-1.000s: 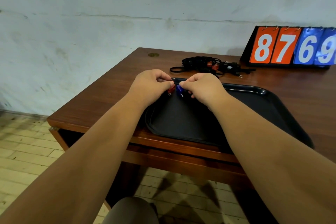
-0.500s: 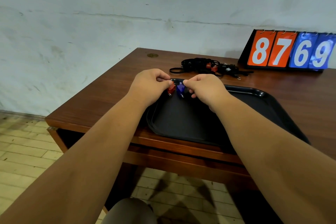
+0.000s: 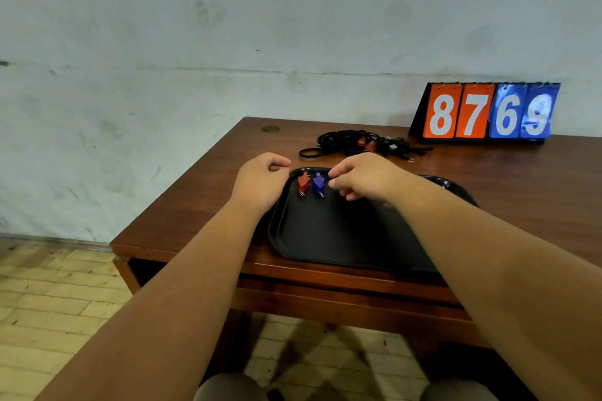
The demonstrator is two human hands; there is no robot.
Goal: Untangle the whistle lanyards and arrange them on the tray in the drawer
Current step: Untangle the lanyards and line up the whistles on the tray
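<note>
**Tray floor open near; far edge crowded**
The black tray [image 3: 342, 238] offers free floor from its middle to 6 o'clock. At its 11 o'clock corner a red whistle [image 3: 303, 184] and a blue whistle [image 3: 318, 184] sit side by side, hemmed in by the left hand [image 3: 260, 181] and right hand [image 3: 361, 177]. Past the rim at 12 o'clock a tangle of black lanyards [image 3: 355, 142] blocks the desk [image 3: 202, 205], and a flip scoreboard [image 3: 488, 111] stands at 2 o'clock.
</note>
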